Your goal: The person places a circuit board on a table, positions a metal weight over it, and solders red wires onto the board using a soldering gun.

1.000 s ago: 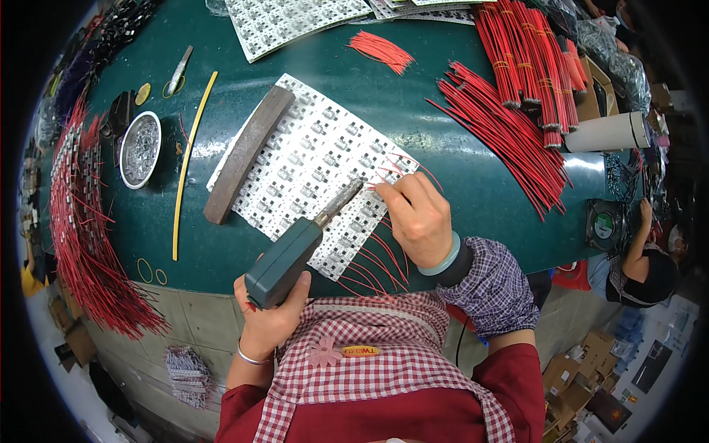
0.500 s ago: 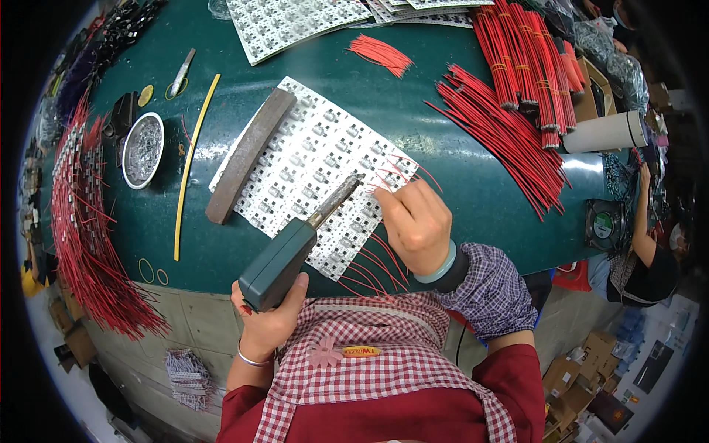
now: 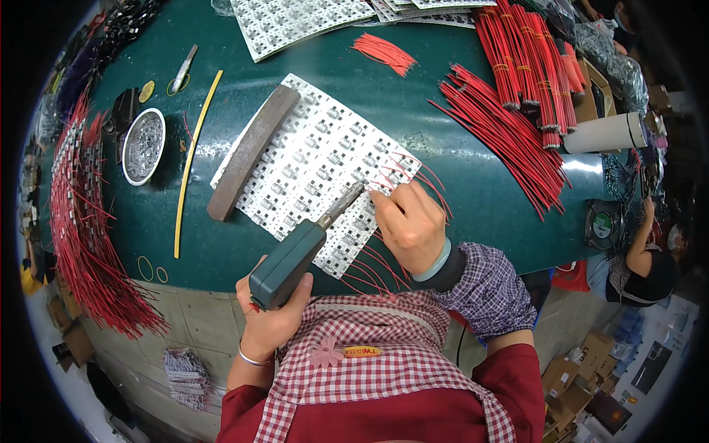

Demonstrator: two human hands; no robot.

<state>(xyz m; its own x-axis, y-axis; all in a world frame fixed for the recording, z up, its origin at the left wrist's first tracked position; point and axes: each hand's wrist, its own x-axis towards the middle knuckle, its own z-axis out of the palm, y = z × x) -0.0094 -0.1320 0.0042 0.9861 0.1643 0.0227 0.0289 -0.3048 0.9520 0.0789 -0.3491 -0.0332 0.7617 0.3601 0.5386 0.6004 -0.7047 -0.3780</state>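
My left hand [image 3: 275, 317] is wrapped around the handle of a dark green soldering gun [image 3: 288, 262]. Its metal tip reaches up and right to the white circuit board panel [image 3: 303, 166]. Close to that tip, my right hand [image 3: 415, 225] is closed in a pinch on a thin red wire [image 3: 374, 184], partly hidden by the fingers. Other red wires [image 3: 433, 181] stick out over the panel's right corner, and several more [image 3: 373, 275] hang off its lower right edge. A brown bar [image 3: 255, 151] lies across the left side of the panel.
Loose red wires [image 3: 502, 140] and tied bundles [image 3: 528, 63] lie to the right, near a white cylinder [image 3: 605, 133]. On the left are a bowl of bits [image 3: 143, 148], a yellow strip [image 3: 193, 173] and a hanging wire bunch [image 3: 92, 236]. More panels [image 3: 303, 22] lie at the back.
The soldering gun and my left hand have shifted slightly right and down. My right hand has also moved down a little, still pinching by the gun's tip.
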